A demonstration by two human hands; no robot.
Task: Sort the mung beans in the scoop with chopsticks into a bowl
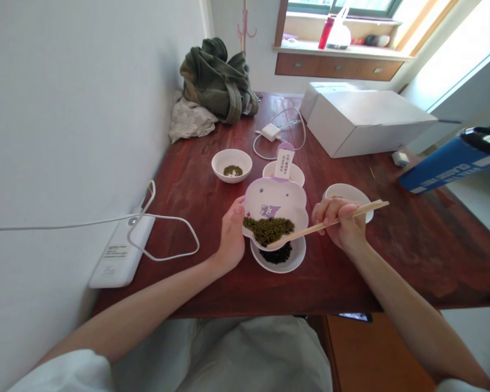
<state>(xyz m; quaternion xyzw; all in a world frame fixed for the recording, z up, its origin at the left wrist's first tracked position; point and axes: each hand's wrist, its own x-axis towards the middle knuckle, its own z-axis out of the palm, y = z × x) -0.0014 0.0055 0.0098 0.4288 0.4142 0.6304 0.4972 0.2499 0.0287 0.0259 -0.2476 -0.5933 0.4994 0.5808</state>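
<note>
My left hand grips the left edge of a white and purple cartoon plate, which is tilted toward me. Green mung beans are gathered along its lower side. In my right hand is a pair of wooden chopsticks, their tips among the beans near the plate's lower rim. Partly under the plate stands a white bowl with dark beans in it. Another white bowl, at the back left, has a few green beans. A labelled paper tag sticks up at the plate's far end.
Behind the plate is a white bowl; another bowl stands behind my right hand. A white power bank with a cable lies left. A charger, green bag, white box and blue bottle are farther out.
</note>
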